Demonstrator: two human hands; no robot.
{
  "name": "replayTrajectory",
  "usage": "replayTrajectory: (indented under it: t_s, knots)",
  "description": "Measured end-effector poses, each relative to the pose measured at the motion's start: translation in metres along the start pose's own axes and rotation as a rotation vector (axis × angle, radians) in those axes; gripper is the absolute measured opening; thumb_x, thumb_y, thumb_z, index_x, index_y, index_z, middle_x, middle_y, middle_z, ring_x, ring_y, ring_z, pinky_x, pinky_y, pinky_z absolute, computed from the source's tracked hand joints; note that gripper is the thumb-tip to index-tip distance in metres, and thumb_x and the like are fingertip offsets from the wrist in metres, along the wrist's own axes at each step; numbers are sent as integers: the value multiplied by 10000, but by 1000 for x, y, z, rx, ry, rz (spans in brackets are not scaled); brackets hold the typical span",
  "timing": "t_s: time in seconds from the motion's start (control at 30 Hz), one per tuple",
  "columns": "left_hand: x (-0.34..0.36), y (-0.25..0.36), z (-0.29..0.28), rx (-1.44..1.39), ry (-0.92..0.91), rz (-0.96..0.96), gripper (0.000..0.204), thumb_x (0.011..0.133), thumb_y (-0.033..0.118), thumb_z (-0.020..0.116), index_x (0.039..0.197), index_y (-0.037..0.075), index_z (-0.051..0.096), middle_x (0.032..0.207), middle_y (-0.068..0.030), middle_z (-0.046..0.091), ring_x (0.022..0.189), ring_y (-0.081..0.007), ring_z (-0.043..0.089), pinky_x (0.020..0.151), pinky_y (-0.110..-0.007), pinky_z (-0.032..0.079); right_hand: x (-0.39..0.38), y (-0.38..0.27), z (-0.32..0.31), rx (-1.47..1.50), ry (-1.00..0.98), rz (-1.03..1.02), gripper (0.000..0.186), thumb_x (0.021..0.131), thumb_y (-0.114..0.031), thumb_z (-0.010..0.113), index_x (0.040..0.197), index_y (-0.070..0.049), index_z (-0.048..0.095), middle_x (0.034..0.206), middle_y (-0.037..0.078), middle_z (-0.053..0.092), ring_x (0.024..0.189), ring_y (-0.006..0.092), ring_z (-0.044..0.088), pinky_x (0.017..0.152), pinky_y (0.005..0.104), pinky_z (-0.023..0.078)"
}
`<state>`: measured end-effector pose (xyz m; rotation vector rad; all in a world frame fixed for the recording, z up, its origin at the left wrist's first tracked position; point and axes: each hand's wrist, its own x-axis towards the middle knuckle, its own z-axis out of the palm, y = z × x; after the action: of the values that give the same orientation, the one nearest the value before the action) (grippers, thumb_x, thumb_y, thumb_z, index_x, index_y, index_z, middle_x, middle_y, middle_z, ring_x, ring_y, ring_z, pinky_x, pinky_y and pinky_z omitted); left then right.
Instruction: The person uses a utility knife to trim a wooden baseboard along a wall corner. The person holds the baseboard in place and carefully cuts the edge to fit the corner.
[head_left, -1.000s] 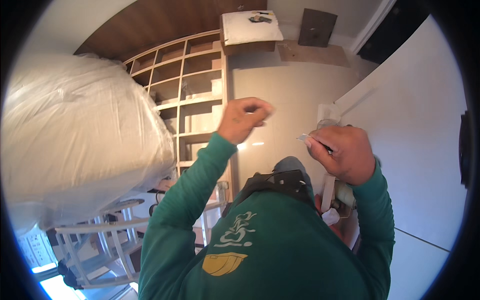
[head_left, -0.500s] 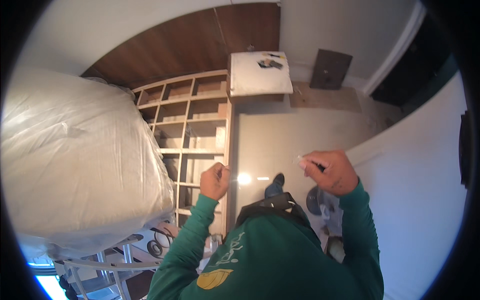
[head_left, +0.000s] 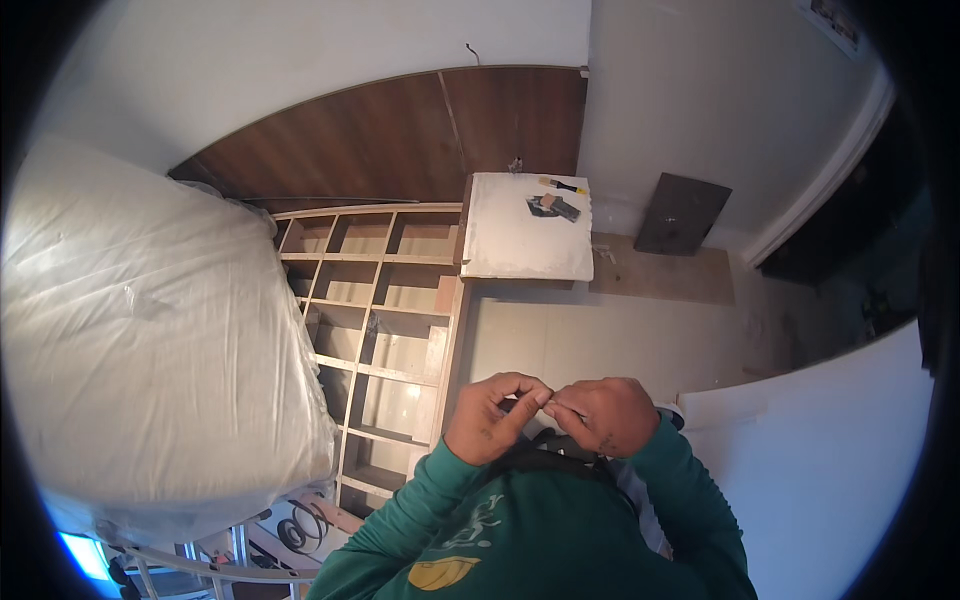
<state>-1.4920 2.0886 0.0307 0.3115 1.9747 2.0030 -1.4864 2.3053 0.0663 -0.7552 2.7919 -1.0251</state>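
My left hand (head_left: 488,420) and my right hand (head_left: 610,415) meet in front of my waist, fingertips touching. Each is closed in a pinch. Whatever sits between the fingertips is too small to make out. Beyond them stands a low cabinet with a white-covered top (head_left: 495,245). On that top lie a brush-like tool with a yellow and black handle (head_left: 570,187) and some flat dark scrapers (head_left: 560,208). To the left of my hands is a wooden grid frame (head_left: 400,374) with open compartments.
A large plastic-covered block (head_left: 170,330), perhaps a mattress, fills the left. Brown wood panelling (head_left: 360,145) lines the far wall. A dark panel (head_left: 683,213) leans at the right, above a brown sheet (head_left: 665,272) on the floor. A metal ladder (head_left: 215,570) and coiled cable (head_left: 300,530) are at lower left.
My hands were apart; the right one held a small pale thing in its pinch. Both have come together at the middle. The view has tilted up toward the far wall.
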Motion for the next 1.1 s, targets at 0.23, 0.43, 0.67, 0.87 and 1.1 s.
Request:
replayTrajectory:
  t_s: [0.23,0.43,0.67,0.87,1.1]
  knots:
    - [107,0,-12,176,-99,42,168,994,133,696,1027,-21,754,921,-116,746,880,-145,685,811,-308,540,62,65,-34,-43,6,50,188,962,-258,638,906,-96,713,812,112,700,722,337,679,647,454,536]
    - [206,-7,-47,132,-25,163,124,977,106,690,975,4,759,908,-142,739,856,-225,705,794,-337,544,162,102,-55,1,-63,97,217,984,-280,647,1027,-72,693,864,162,703,783,388,682,689,464,545]
    - [317,-12,-85,231,106,266,166,988,191,689,964,27,700,816,-138,686,744,-281,666,703,-377,529,211,181,-85,282,-198,378,320,973,-305,692,1080,-4,663,817,112,716,737,195,699,668,351,536]
    - [342,-46,-111,16,310,-102,274,1028,292,664,1017,22,707,887,-49,715,815,-122,652,759,-307,554,269,212,-75,423,-171,475,374,974,-368,691,1041,-1,674,743,36,657,608,110,600,587,281,492]
    - [383,-46,-71,-347,529,-152,179,1003,228,695,1072,63,698,1019,-41,693,893,-125,648,741,-310,621,308,279,-110,284,-156,197,343,977,-359,682,1052,-25,675,837,198,676,785,363,668,728,427,518]
